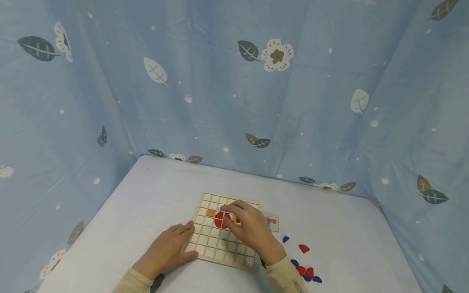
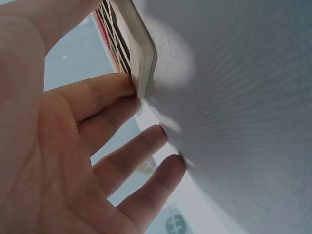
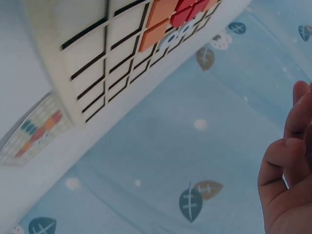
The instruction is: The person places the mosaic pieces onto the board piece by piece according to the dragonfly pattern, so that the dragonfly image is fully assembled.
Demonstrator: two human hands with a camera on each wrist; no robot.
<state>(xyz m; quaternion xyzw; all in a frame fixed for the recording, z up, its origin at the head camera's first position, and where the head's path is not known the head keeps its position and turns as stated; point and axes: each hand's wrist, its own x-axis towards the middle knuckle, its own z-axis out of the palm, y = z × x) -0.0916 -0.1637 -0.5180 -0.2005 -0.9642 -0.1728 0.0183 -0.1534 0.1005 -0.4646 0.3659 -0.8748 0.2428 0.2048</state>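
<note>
A wooden grid board (image 1: 210, 253) lies on the white table, carrying a red disc of quarter pieces (image 1: 219, 221) with an orange square (image 1: 211, 212) on its left and another on its right. My left hand (image 1: 168, 247) holds the board's near left corner, thumb on the front edge and fingertips against the side edge (image 2: 142, 58). Over the red pieces hovers my right hand (image 1: 254, 227), thumb and index finger apart. Nothing shows between them. White eye tiles (image 3: 170, 39) sit beside the red pieces in the right wrist view, where the right hand's (image 3: 285, 180) fingers bend loosely.
A small pattern card (image 1: 274, 228) lies by the board's right side, partly behind the right hand. Loose blue and red pieces, among them a red quarter (image 1: 303, 248) and a blue half-round (image 1: 286, 239), are scattered right of the right forearm. Blue leaf-print curtain (image 1: 205, 94) surrounds the table.
</note>
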